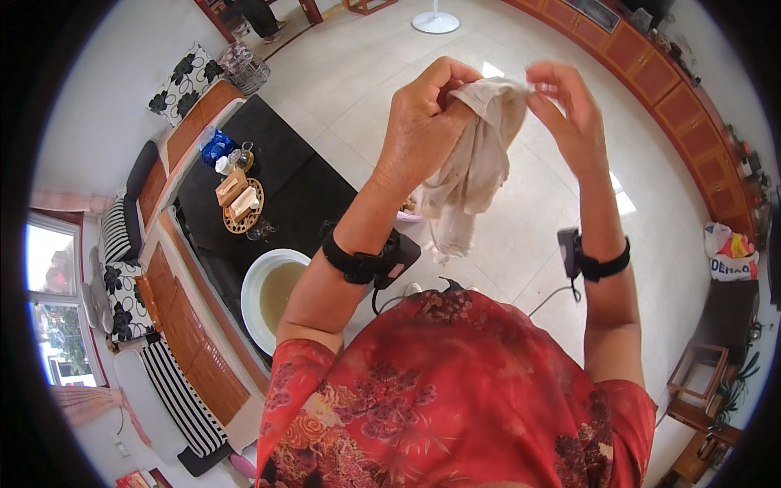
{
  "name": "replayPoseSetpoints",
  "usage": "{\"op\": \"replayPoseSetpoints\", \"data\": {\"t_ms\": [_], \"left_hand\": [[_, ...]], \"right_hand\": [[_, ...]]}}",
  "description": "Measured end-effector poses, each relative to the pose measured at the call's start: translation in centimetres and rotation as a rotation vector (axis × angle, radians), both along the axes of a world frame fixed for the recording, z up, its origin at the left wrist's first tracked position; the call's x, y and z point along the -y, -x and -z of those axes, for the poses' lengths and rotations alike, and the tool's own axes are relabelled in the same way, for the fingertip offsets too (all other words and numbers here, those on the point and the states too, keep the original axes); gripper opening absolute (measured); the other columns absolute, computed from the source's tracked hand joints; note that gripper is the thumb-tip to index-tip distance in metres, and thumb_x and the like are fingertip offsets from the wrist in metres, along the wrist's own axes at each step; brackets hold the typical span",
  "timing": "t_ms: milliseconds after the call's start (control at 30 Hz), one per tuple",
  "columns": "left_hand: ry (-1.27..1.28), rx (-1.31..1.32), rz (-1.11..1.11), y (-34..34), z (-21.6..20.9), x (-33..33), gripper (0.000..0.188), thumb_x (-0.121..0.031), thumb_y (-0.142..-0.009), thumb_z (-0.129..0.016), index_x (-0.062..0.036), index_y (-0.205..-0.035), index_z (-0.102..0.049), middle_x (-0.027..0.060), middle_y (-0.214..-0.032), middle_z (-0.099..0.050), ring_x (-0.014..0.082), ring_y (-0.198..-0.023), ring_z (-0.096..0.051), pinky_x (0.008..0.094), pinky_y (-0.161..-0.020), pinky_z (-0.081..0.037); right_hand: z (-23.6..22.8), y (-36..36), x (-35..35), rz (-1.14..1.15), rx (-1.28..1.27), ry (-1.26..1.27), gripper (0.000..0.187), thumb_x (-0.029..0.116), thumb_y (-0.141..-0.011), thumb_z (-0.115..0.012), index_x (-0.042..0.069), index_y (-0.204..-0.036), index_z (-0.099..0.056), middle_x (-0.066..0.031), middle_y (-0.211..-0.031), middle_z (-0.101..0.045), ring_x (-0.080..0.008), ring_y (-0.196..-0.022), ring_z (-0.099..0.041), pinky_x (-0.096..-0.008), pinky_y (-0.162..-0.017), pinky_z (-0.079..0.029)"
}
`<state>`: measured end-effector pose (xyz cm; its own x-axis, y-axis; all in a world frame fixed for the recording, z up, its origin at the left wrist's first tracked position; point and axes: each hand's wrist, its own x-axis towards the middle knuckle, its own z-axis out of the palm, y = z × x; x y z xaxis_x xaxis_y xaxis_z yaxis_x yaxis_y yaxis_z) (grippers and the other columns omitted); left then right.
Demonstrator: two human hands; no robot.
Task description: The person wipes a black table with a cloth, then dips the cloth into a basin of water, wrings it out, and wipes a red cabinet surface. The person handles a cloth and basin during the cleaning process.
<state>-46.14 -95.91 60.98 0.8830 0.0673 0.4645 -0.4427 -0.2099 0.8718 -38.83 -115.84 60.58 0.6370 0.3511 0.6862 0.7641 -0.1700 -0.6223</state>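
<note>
Pale cloth hung above the tiled floor, its top clamped in the fingers of the left hand, seemingly so its folds dropped free, while the blurred right hand was at its upper edge, grip impossible to tell.

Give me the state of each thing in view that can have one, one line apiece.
Pale cloth: bunched, hanging from the left hand
Left hand: closed on the cloth's upper part
Right hand: fingers curled, blurred, at the cloth's edge; grip unclear
White basin: upright, uncovered, holding cloudy liquid
Oval tray: loaded, on the black table
Wooden cabinet doors: shut
</note>
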Motion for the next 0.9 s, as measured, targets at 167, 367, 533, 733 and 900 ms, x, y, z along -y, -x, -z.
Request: {"op": "replayPoseSetpoints", "data": {"t_ms": [167,367,533,733,900], "left_hand": [[0.215,-0.163,0.024,-0.2,1.6,1.0,0.014,0.002,-0.087,-0.057,-0.0057,-0.099,-0.059,-0.0025,-0.086,-0.059,0.0045,-0.075,-0.055,0.0204,-0.067,-0.047],[0.174,-0.222,0.102,0.2,3.2,-0.8,0.008,-0.006,-0.091,-0.062,-0.0061,-0.099,-0.062,-0.006,-0.084,-0.056,0.002,-0.077,-0.051,0.0194,-0.066,-0.043],[-0.154,0.061,-0.066,-0.4,5.2,-2.9,0.006,-0.007,-0.088,-0.068,-0.0048,-0.093,-0.066,-0.0018,-0.081,-0.06,0.0039,-0.074,-0.053,0.0214,-0.065,-0.044],[-0.242,-0.239,0.196,1.9,9.1,-4.2,0.017,-0.017,-0.086,-0.074,-0.0038,-0.088,-0.063,-0.0034,-0.073,-0.055,0.0049,-0.07,-0.048,0.0243,-0.062,-0.043],[-0.195,-0.318,0.349,2.5,12.1,-4.2,0.017,-0.016,-0.086,-0.075,-0.0054,-0.089,-0.062,-0.0043,-0.081,-0.055,0.0032,-0.079,-0.047,0.0209,-0.07,-0.042]], "right_hand": [[5.7,3.3,-1.8,-0.149,-0.128,0.027,0.028,0.003,-0.081,-0.072,0.003,-0.106,-0.059,-0.0069,-0.098,-0.062,-0.0206,-0.093,-0.061,-0.0316,-0.083,-0.048],[7.5,4.0,-1.6,-0.071,-0.302,0.114,0.017,0.004,-0.082,-0.07,0.001,-0.097,-0.063,-0.0066,-0.087,-0.062,-0.0173,-0.081,-0.059,-0.0288,-0.076,-0.048],[8.3,3.5,0.0,0.006,-0.524,0.096,0.013,0.002,-0.088,-0.059,0.0,-0.1,-0.064,-0.0044,-0.082,-0.062,-0.0096,-0.077,-0.057,-0.0246,-0.07,-0.047],[5.0,1.5,2.2,-0.005,-0.476,-0.135,0.014,0.001,-0.087,-0.053,0.0,-0.096,-0.064,0.001,-0.081,-0.061,-0.0068,-0.073,-0.053,-0.0222,-0.066,-0.043],[2.3,1.6,1.9,-0.128,-0.388,-0.41,0.012,0.004,-0.09,-0.053,0.0,-0.094,-0.063,0.0013,-0.085,-0.059,-0.006,-0.077,-0.052,-0.0205,-0.068,-0.041]]}}
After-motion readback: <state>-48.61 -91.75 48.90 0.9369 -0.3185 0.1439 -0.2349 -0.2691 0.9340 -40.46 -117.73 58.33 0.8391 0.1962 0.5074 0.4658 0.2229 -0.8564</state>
